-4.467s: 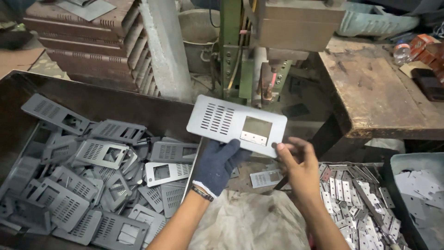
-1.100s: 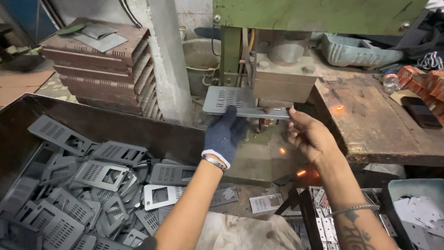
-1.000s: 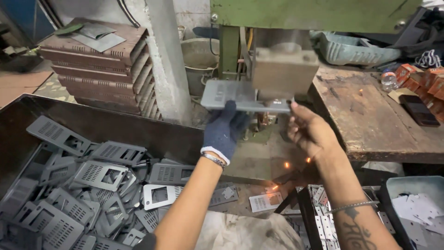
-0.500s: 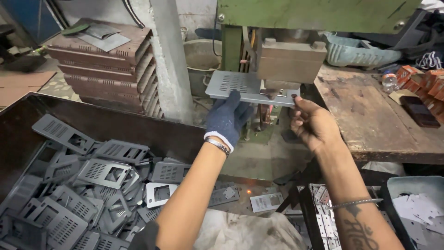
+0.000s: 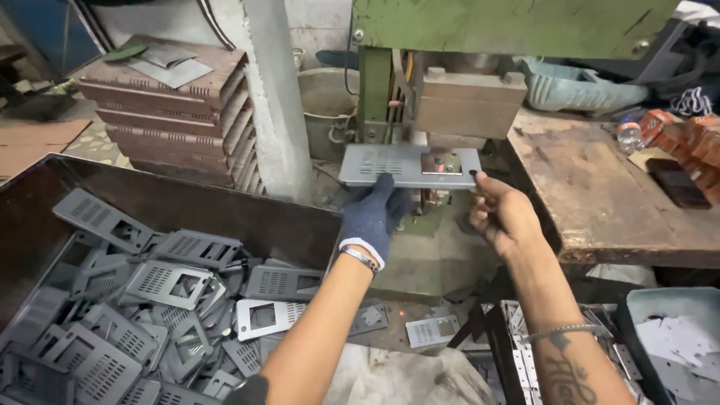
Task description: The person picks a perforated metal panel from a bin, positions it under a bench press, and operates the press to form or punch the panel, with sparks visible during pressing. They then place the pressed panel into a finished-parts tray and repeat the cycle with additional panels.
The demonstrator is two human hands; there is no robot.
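A flat grey sheet-metal panel with rows of punched slots and a square cut-out (image 5: 409,165) lies level under the boxy brown metal head of a green press machine (image 5: 469,103), with only a narrow gap between head and panel. The left hand (image 5: 373,217), in a dark blue knitted glove, is closed on the panel's near edge from below; the bare right hand (image 5: 504,214) pinches the panel's right corner with thumb and fingertips. The fingers beneath the sheet are hidden. Left of the arms, a dark metal bin (image 5: 187,202) is crowded with matte grey slotted panels lying at all angles, its near part cut off by the frame. To the right, a worn wooden table (image 5: 600,195) with a chipped edge stands just beside the right hand. Behind the bin rises a stack of rusty brown slotted metal covers (image 5: 169,112).
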